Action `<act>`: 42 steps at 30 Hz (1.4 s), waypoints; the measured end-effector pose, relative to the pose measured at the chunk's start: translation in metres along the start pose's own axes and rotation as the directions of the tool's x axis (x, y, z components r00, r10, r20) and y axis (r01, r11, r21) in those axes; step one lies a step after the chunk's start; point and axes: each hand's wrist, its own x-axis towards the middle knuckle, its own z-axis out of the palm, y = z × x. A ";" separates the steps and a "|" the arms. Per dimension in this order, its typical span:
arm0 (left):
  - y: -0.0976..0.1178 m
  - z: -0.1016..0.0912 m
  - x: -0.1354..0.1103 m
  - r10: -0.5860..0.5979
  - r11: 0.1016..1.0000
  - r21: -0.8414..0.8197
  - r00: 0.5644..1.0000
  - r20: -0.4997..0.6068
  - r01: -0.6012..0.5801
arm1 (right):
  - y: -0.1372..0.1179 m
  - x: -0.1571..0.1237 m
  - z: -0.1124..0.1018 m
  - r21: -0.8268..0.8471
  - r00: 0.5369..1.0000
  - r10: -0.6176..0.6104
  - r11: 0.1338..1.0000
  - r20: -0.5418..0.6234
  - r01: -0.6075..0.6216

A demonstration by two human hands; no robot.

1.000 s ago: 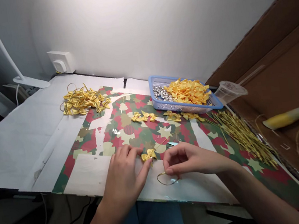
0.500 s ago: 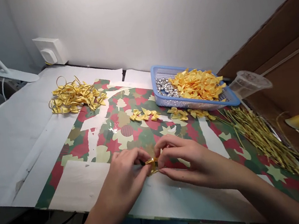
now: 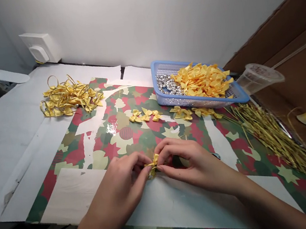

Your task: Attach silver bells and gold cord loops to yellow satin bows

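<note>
Near the front of the table, my left hand (image 3: pixel 129 176) and my right hand (image 3: pixel 184 161) meet fingertip to fingertip. Between them is a small yellow ribbon bow (image 3: pixel 153 164), pinched from both sides; a thin gold strand seems to run at it, partly hidden by my fingers. Just beyond my hands lie several loose yellow bows (image 3: pixel 146 114) in a row. Further back, a blue plastic basket (image 3: pixel 202 103) holds a heap of yellow bows (image 3: pixel 202 81) and shiny silver beads (image 3: pixel 167 84).
At the back left sits a pile of bows with gold ties (image 3: pixel 71 97). Gold twist ties (image 3: pixel 272 137) lie bundled on the right, near a clear plastic cup (image 3: pixel 260 78) and cardboard (image 3: pixel 300 67). A white lamp base (image 3: pixel 5 76) stands far left.
The view has shifted slightly. The bow between my fingers has turned more upright, and my right fingertips have closed in nearer to my left ones.
</note>
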 end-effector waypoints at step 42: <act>0.003 -0.001 -0.012 -0.025 0.963 -0.270 0.992 -0.127 -0.010 | -0.021 -0.002 0.007 0.182 0.975 0.184 0.970 -0.120 -0.161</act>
